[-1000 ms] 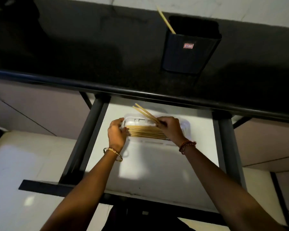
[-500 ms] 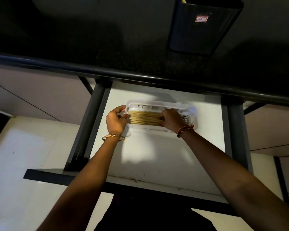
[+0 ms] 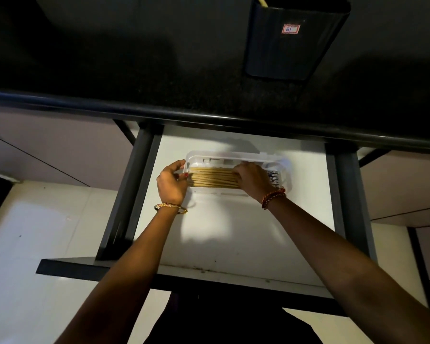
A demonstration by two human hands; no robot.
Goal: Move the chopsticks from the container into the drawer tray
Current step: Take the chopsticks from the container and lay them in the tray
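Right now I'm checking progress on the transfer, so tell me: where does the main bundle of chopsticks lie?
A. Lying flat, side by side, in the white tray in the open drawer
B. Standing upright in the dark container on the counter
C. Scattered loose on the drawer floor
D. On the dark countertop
A: the chopsticks lie flat in the white tray, between the left hand and the right hand.
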